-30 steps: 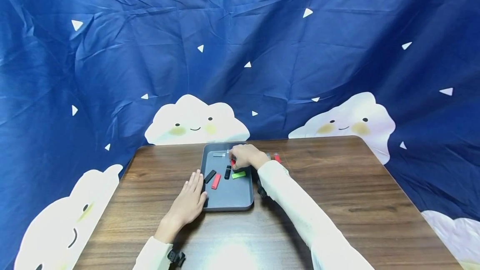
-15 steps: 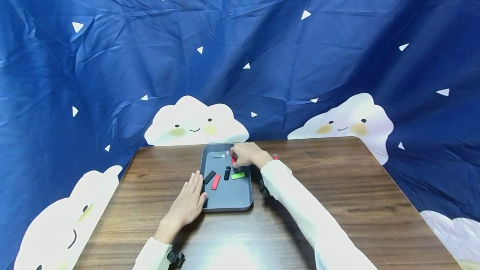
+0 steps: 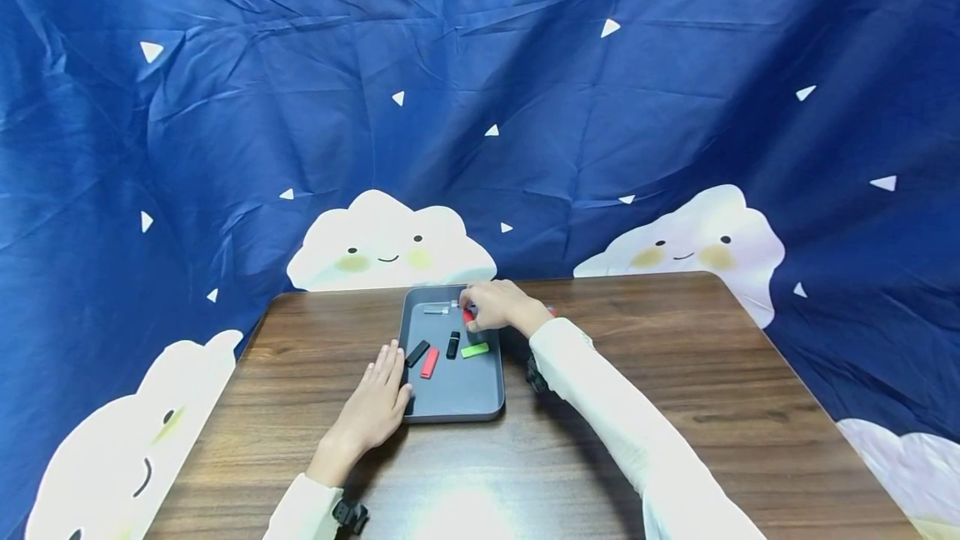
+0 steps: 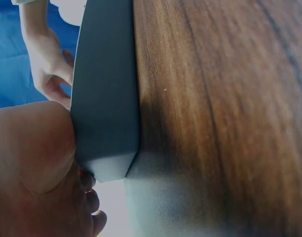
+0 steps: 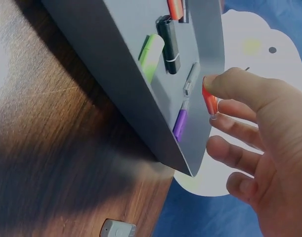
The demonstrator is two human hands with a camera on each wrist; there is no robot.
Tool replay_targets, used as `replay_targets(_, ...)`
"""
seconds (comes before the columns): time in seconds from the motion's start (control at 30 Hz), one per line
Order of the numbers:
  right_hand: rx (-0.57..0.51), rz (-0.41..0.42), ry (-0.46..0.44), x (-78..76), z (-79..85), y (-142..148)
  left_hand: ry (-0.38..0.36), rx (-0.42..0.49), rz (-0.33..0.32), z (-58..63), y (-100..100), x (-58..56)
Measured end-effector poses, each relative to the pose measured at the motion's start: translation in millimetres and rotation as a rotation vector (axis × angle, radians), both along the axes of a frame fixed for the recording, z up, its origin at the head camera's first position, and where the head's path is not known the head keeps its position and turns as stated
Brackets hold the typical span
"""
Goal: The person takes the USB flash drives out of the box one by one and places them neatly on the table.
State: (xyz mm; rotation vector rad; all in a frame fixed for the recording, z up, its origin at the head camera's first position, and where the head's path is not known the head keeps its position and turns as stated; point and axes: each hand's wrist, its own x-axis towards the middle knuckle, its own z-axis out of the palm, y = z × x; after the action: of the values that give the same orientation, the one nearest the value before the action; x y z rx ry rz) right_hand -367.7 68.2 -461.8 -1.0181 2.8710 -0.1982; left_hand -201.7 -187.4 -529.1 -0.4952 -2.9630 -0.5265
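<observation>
My right hand [image 3: 501,307] pinches a red USB stick [image 5: 209,101] between thumb and fingers, over the far right part of a grey tray [image 3: 450,400]. The other fingers of that hand are loosely bent. Inside the tray lie a black stick [image 3: 453,346], a bright green one [image 3: 475,351], a second red one [image 3: 430,363], another black one [image 3: 417,353] by the left wall, and a clear grey one [image 3: 435,310]. A purple stick [image 5: 180,123] shows only in the right wrist view. My left hand [image 3: 371,407] rests with straight fingers against the tray's left side.
The tray stands on a brown wooden table [image 3: 675,373], near its far edge. A grey stick [image 5: 118,228] lies on the table right of the tray; a red one [image 3: 553,312] is partly hidden by my right arm. Behind hangs a blue curtain [image 3: 525,65] with clouds.
My right hand has shifted slightly right and away from me, the red USB stick still pinched in it. The wrist now covers more of the table's red stick. My left hand stays put.
</observation>
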Motion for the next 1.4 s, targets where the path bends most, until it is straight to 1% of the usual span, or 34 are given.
replay_targets(0.1, -0.02, 0.003, 0.014, 0.6, 0.5, 1, -0.006, -0.007, 0.004, 1.1, 0, 0.3)
replay_targets(0.23, -0.014, 0.004, 0.033, 2.6, 2.3, 4, -0.024, -0.021, 0.011, 0.6, 0, 0.2)
replay_targets(0.37, -0.01, 0.005, 0.046, 5.9, 6.0, 7, -0.001, 0.001, -0.001, -2.1, -2, -0.8)
replay_targets(0.5, -0.006, 0.0, 0.064, 8.3, 9.6, 11, 0.025, 0.05, -0.023, -7.1, -4, -2.9)
replay_targets(0.63, -0.012, -0.002, 0.082, 9.7, 12.4, 15, 0.037, 0.029, -0.02, -14.3, -7, -6.2)
replay_targets(0.67, -0.013, -0.002, 0.085, 9.9, 12.9, 16, 0.033, 0.037, -0.02, -14.2, -7, -6.3)
replay_targets(0.73, -0.013, -0.002, 0.087, 10.3, 13.4, 19, 0.041, 0.008, -0.014, -17.7, -7, -7.4)
replay_targets(0.97, -0.011, 0.004, 0.099, 12.2, 14.8, 28, 0.069, -0.034, 0.004, -23.0, -9, -10.1)
replay_targets(1.07, -0.017, 0.006, 0.102, 14.0, 16.1, 32, 0.06, -0.041, 0.009, -21.1, -7, -9.6)
replay_targets(1.3, -0.019, 0.021, 0.135, 18.8, 19.5, 40, -0.012, -0.035, 0.018, -2.3, -1, -3.0)
replay_targets(1.4, -0.022, 0.022, 0.148, 20.0, 20.0, 45, -0.02, -0.044, 0.02, -1.6, 0, -2.0)
